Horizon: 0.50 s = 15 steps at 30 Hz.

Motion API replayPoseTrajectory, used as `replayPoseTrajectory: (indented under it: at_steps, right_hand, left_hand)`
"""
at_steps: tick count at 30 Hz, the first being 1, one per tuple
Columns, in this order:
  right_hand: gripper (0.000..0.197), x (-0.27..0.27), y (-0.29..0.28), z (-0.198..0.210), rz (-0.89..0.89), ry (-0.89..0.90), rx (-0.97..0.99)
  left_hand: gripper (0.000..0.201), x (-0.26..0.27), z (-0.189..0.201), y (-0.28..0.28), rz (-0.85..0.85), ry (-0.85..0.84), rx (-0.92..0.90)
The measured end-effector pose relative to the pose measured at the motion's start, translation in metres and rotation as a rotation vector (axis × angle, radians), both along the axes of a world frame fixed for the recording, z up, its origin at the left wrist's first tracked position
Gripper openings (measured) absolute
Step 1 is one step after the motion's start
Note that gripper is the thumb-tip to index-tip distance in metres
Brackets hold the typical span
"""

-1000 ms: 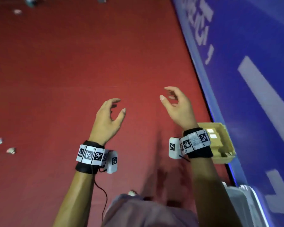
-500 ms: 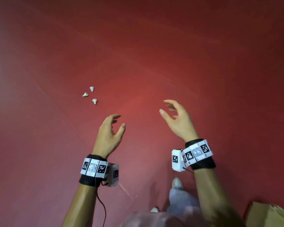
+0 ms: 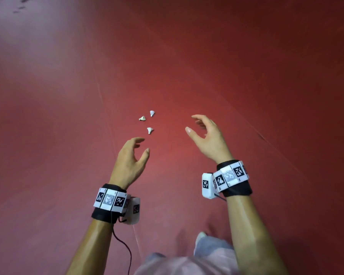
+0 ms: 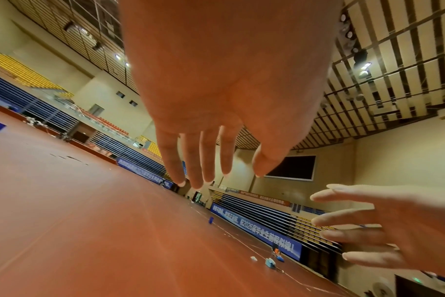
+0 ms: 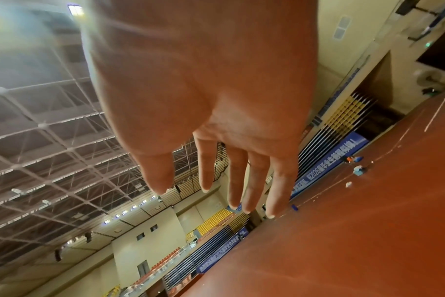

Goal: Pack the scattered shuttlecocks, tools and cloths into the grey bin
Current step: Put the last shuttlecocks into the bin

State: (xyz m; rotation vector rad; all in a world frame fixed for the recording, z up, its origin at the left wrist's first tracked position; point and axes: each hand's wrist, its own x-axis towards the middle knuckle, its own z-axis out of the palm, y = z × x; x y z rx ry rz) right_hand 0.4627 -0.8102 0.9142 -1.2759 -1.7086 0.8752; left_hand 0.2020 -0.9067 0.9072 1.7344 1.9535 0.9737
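Three white shuttlecocks lie close together on the red floor: one (image 3: pixel 152 113) farthest away, one (image 3: pixel 142 118) to its left, and one (image 3: pixel 150 130) nearest me. My left hand (image 3: pixel 141 144) hovers just below them, fingers relaxed and loosely curved, holding nothing. My right hand (image 3: pixel 193 124) floats to their right at about the same height, also relaxed and empty. The wrist views show the left hand (image 4: pixel 216 176) and right hand (image 5: pixel 216 193) with straight fingers and nothing in them. The grey bin is not in view.
Red sports floor (image 3: pixel 246 76) spreads all round. Far across the hall, small blue and white items (image 4: pixel 269 262) lie on the floor near blue banner boards (image 4: pixel 254 225). My feet and light trousers (image 3: pixel 207 247) show at the bottom.
The view has turned away from the blue board and cardboard tray. The three shuttlecocks have come from the far left to just ahead of my hands. Both hands stay empty.
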Motion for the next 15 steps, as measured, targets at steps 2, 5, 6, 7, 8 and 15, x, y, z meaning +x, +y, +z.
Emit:
replayPoseTrajectory:
  at_steps: [2, 5, 6, 7, 8, 15]
  right_hand:
    - [0.038, -0.005, 0.043, 0.003, 0.003, 0.043, -0.007]
    - [0.038, -0.019, 0.091, -0.008, 0.063, 0.04, -0.055]
    - [0.039, -0.024, 0.106, -0.014, 0.097, 0.022, -0.071]
    - [0.04, -0.029, 0.12, -0.02, 0.126, 0.006, -0.084]
    - [0.041, -0.034, 0.135, -0.025, 0.147, 0.0, -0.092]
    - [0.04, -0.083, 0.272, -0.052, 0.202, -0.035, -0.12]
  left_hand:
    - [0.037, 0.001, 0.009, 0.031, 0.048, 0.002, 0.021]
    - [0.037, -0.01, 0.013, 0.071, 0.11, 0.011, 0.001]
    - [0.037, -0.015, 0.012, 0.083, 0.13, 0.015, -0.02]
    - [0.037, -0.019, 0.01, 0.093, 0.147, 0.022, -0.038]
    - [0.037, -0.023, 0.008, 0.104, 0.16, 0.028, -0.051]
    - [0.037, -0.073, -0.025, 0.221, 0.242, -0.015, -0.066]
